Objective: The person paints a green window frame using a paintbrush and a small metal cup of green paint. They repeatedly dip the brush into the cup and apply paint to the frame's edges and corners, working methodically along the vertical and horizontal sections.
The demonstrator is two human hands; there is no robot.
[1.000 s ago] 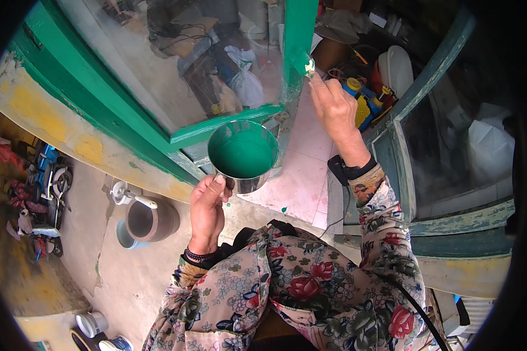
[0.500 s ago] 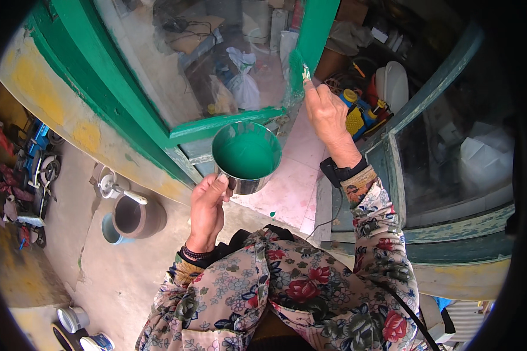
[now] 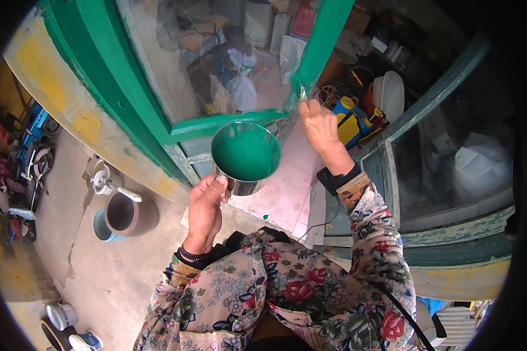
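My left hand (image 3: 205, 207) grips a shiny metal cup (image 3: 247, 186) by its near side and holds it up in front of me. Green paint (image 3: 247, 153) fills much of it. Farther right, my right hand (image 3: 320, 130) is closed round a small paintbrush (image 3: 303, 93); its handle is mostly hidden in the fingers. The brush tip meets the lower right corner of a glazed door frame (image 3: 216, 124). Fresh green covers most of that frame, while the part below the glass still shows worn, pale paint.
A second, unpainted door leaf (image 3: 392, 181) stands at the right. On the floor at left are a brown pot (image 3: 132, 214), a blue bucket (image 3: 103, 225) and a white-handled pan (image 3: 108, 181). Behind the doorway lies a yellow and blue machine (image 3: 351, 120). A green drip (image 3: 266, 217) marks the pink tiles (image 3: 278, 196).
My right hand has moved slightly down and left with the brush, along the door's edge toward the corner. The cup stays almost in place, and the whole view has shifted a little.
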